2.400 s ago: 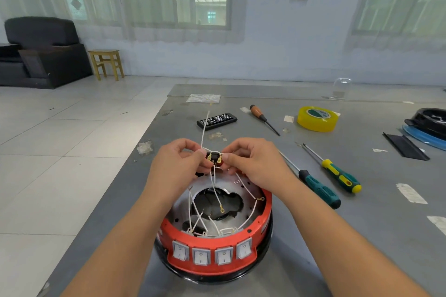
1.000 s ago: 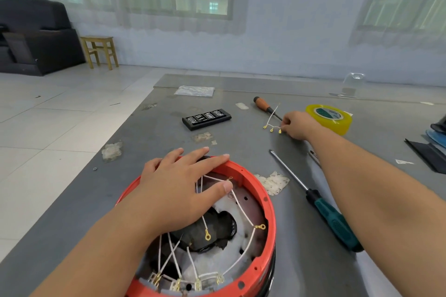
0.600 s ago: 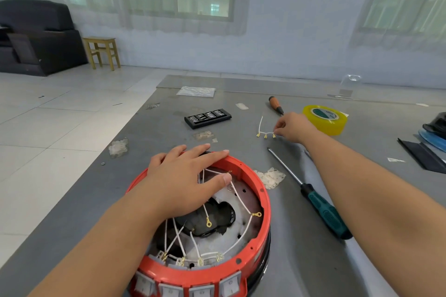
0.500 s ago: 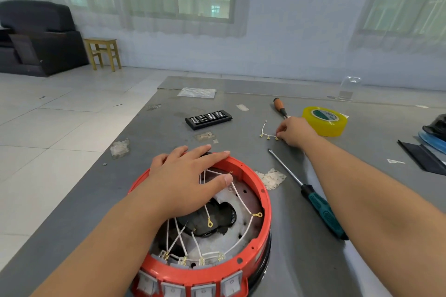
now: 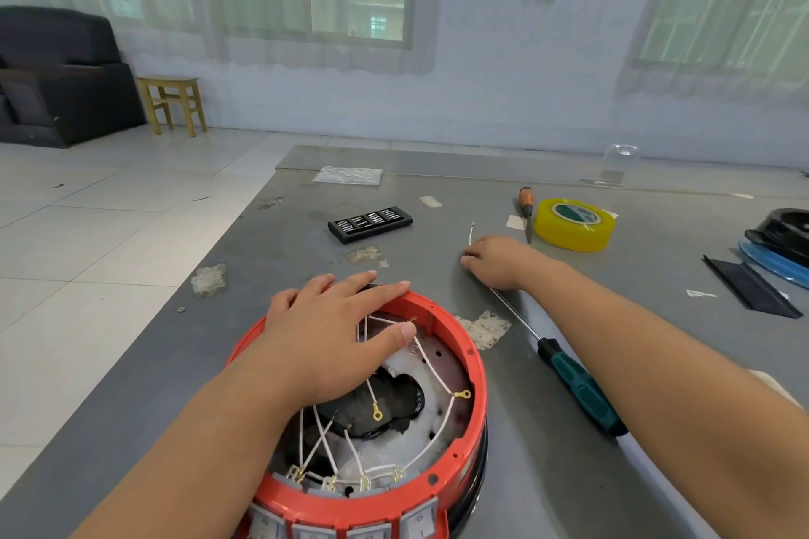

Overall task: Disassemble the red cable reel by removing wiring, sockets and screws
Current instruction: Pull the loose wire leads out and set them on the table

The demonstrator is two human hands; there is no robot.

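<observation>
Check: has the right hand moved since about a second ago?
Yes, slightly. The right hand has drawn back toward the person, away from the yellow tape roll and the orange-handled screwdriver, with the white wire by its fingers.

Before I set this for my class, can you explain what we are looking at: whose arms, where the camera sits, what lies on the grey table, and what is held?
No machine here: a person's bare arms, filmed by a camera worn on the head, looking down. The left hand rests flat, fingers straight, on the round red cable reel, whose open top shows loose white wires. The right hand lies on the grey table at a removed thin white wire; whether it grips the wire is hidden. Nearby lie a teal-handled screwdriver, an orange-handled screwdriver, a yellow tape roll and a black bit case.
</observation>
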